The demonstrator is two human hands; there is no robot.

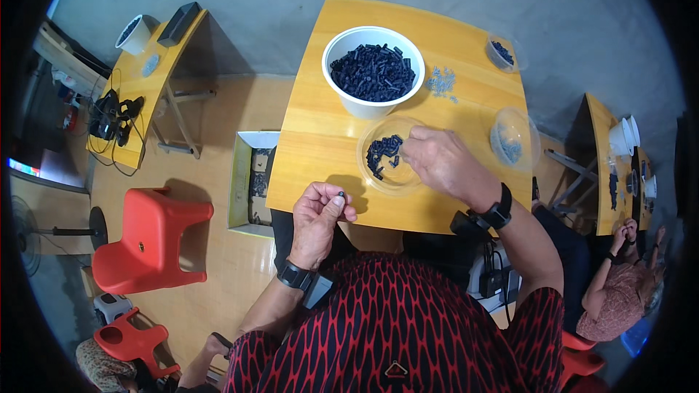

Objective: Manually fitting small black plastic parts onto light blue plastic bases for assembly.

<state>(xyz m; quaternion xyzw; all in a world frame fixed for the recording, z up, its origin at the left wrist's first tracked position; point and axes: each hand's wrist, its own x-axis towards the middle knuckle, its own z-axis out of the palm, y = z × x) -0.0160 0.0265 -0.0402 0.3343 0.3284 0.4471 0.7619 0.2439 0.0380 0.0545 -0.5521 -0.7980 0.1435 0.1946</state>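
Broadly, the wooden table (302,164) fills the middle of the view, its near edge just in front of the person's patterned shirt (393,320). Off its left edge, well apart, a red chair (142,244) stands on the floor, and closer in is an open box (242,185), partly hidden by the table. On the table, the white bucket (364,108) sits toward the far edge, nearer the left edge than the right, heaped with dark pieces (373,73). Between it and the near edge lies a shallow clear dish (405,179) with a smaller pile (384,149) of the same kind, gathered mostly on its left side. The right hand (440,160) is over the right side of this dish, fingers bent downward; their tips are hidden, so I cannot tell whether they grip anything. The left hand (320,212) is at the near edge, toward the near left corner, pinching a small dark piece (341,194) between thumb and forefinger. A clear tub (518,122) holding pale bits (511,151) stands by the right edge. Near the far right corner is a smaller cup (512,62) of dark pieces. Loose pale bits form a heap (441,81) just right of the bucket.
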